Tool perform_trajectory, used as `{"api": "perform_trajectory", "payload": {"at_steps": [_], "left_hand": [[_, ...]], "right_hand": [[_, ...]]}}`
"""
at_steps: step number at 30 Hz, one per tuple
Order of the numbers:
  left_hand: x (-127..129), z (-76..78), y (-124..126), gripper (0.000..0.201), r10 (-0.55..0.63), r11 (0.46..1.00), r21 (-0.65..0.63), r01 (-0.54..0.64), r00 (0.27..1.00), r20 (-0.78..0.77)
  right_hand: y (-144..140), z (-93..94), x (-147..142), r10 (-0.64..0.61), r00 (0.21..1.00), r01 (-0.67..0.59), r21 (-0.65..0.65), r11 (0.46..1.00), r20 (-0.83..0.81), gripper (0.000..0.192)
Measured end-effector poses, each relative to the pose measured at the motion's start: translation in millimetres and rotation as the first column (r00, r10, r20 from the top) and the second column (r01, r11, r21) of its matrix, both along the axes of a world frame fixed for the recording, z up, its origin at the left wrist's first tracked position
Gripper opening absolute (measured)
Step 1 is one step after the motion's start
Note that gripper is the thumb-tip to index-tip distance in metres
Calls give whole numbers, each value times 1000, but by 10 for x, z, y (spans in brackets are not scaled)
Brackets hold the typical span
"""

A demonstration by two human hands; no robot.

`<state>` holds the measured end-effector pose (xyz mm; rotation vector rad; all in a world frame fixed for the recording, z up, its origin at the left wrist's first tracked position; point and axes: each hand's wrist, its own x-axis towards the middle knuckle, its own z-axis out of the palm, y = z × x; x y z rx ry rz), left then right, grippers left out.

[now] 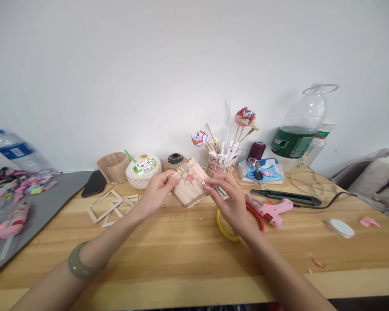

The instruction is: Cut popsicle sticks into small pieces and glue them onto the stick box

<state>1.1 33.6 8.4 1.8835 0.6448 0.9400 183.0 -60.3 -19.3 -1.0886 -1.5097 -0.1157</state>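
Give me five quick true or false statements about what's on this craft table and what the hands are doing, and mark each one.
1. Both hands hold the small container made of wooden craft sticks above the table. True; the left hand grips one side, the right hand the other.
2. The pink hot glue gun is in the right hand. False; it lies on the light wooden table.
3. A green bangle sits on the left wrist. True.
4. The large clear plastic bottle with a green label lies on its side. False; it stands upright.
5. Paper flowers on sticks stand in a small holder. True.
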Motion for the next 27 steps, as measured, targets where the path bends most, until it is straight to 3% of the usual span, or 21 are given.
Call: {"api": "perform_trajectory", "payload": {"at_steps": [14,21,27], "left_hand": [[0,-1,-21,28,29,1000,-3,-29,1000,4],[-9,0,-5,27,53,996,73,-50,998,-30],[-5,-10,-5,25,47,992,122,-38,996,-75]], "right_hand": [[43,-44,4,-128,977,115,88,989,167,10],[75,-90,10,-254,909,192,210,959,331,14],[86,-89,3,-358,854,250,307,918,378,18]]}}
